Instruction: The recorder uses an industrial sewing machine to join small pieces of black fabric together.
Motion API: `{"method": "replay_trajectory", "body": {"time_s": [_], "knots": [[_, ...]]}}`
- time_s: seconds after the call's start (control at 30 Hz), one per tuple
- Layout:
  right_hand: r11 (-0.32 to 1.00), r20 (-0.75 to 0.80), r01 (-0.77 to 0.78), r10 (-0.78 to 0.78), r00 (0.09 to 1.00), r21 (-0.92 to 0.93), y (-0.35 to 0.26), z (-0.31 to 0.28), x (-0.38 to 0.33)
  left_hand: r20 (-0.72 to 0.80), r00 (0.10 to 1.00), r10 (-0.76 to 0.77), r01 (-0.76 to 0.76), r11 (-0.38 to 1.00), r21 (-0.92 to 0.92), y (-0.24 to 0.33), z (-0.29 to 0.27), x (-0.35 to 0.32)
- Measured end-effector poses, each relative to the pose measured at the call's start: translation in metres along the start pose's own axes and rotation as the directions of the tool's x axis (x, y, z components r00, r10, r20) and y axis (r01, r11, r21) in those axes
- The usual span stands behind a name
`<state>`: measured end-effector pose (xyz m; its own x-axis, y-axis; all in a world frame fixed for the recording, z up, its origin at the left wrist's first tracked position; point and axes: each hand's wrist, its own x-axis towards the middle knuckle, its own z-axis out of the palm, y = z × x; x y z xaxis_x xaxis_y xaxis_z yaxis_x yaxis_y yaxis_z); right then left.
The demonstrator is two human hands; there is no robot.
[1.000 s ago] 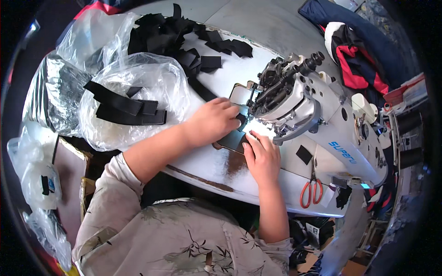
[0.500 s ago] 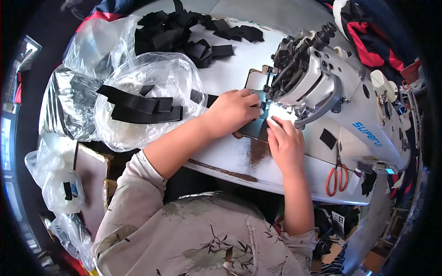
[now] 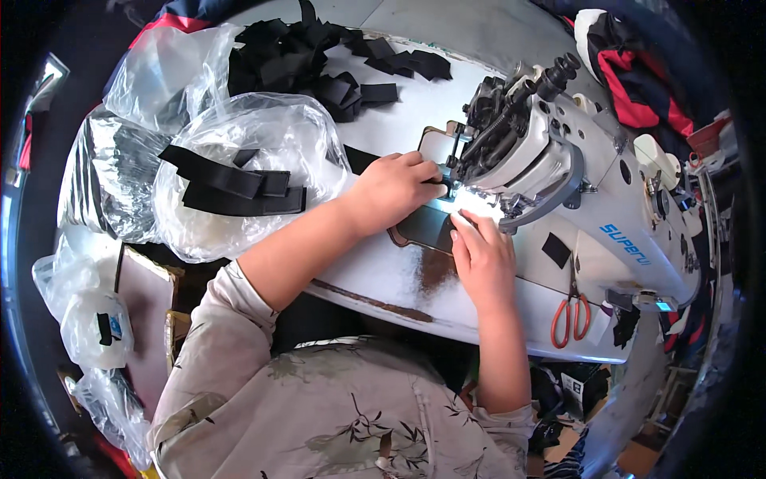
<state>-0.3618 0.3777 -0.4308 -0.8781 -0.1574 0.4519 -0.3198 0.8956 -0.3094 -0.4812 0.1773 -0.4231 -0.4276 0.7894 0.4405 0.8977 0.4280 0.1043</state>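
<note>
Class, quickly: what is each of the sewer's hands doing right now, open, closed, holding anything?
Left hand: fingers curled, pressing the dark fabric piece down by the needle of the sewing machine.
Right hand: open, flat on the same piece, gripping nothing.

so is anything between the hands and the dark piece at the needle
Nothing visible. The left hand lies flat on the dark piece beside the sewing machine head, and the right hand presses its near edge. Both touch the piece directly; the scissors lie off to the right.
</note>
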Motion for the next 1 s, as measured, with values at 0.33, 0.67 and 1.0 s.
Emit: {"method": "replay_trajectory", "body": {"time_s": [0.33,0.67,1.0], "knots": [[0.999,0.008,0.024,-0.023,1.0,-0.029,0.003,0.002,0.0,-0.034,0.998,-0.052,0.051,0.999,-0.012,-0.003,0.008,-0.001],[1.0,-0.007,0.014,-0.014,1.0,-0.014,0.001,0.002,0.0,0.033,0.995,-0.089,0.09,0.996,-0.025,0.0,0.0,-0.003],[0.995,-0.111,0.071,-0.063,0.992,0.067,0.002,-0.01,-0.002,0.323,0.943,-0.085,0.121,0.988,-0.094,0.049,-0.033,-0.02]]}}
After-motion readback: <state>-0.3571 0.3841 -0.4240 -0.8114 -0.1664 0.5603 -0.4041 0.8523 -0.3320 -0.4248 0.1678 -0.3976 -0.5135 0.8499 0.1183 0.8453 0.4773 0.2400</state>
